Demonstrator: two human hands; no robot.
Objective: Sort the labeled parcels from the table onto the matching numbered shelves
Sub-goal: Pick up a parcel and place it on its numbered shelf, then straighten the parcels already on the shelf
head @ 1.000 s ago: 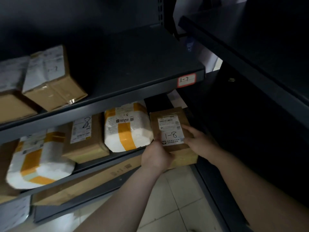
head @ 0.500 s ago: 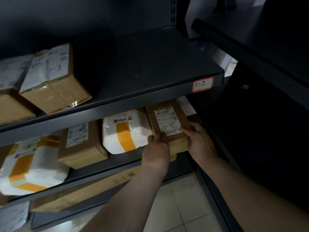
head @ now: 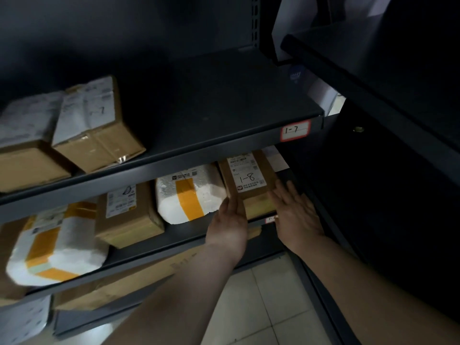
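Fingers (head: 236,204) of the left hand (head: 230,221) lie straight and close together, flat against the near left corner of the brown parcel (head: 251,195). The right hand (head: 296,212) has its fingers straight and slightly spread, and they rest on the parcel's near right corner. Neither hand curls round it.

The parcel is a flat cardboard box. Its top carries a white shipping label (head: 246,175) with barcodes, small print and "1-8" handwritten in black. The near side face is plain cardboard and looks yellowish in the dim light.

It lies at the right end of the lower shelf (head: 179,241), close to the front edge, with its far end tucked under the upper shelf (head: 224,95). A small white tag (head: 270,219) on the lower shelf's front lip shows between the hands, mostly covered and unreadable.

Just beside the parcel on the left sits a white foam parcel (head: 189,195) banded with orange tape. Further left come a labelled cardboard box (head: 127,215) and a second foam parcel (head: 57,245).

The upper shelf bears a red-bordered tag (head: 295,130) reading "1-7" at its right front corner. Near its left end are two cardboard boxes (head: 97,130), one of them marked "1-7".
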